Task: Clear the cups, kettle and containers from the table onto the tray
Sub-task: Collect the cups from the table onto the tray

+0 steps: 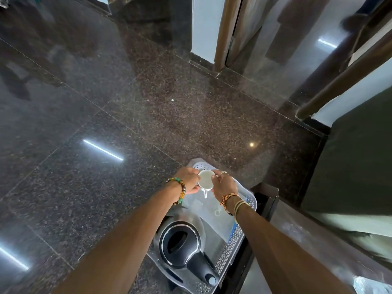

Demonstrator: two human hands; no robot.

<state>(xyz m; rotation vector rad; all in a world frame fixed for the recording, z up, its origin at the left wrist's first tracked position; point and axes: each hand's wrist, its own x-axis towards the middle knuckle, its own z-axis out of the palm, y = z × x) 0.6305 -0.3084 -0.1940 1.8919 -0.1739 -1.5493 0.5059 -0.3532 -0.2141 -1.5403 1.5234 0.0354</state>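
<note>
White cup (205,179), handle toward the wearer, held from both sides. The left hand (188,179) curls fingers and thumb round its left wall. The right hand (224,185) pinches the right rim and has a ring on one finger. Cup interior is pale beige; whether that is liquid or bare glaze cannot be told.

Both arms reach forward. A green and amber beaded bracelet (180,190) is on the left wrist, an orange thread and pale bands (232,201) on the right.

The cup is over the far end of a grey perforated tray (230,251); whether it touches the tray cannot be told.

On the tray, nearer the wearer:
- Clear plastic container (212,219) with a blue edge. Contents not discernible; a small mark on its lid is too blurred to read.
- Steel kettle (180,245), black lid closed, black handle toward the wearer.

Beyond the tray: dark speckled polished floor (137,124).
</note>
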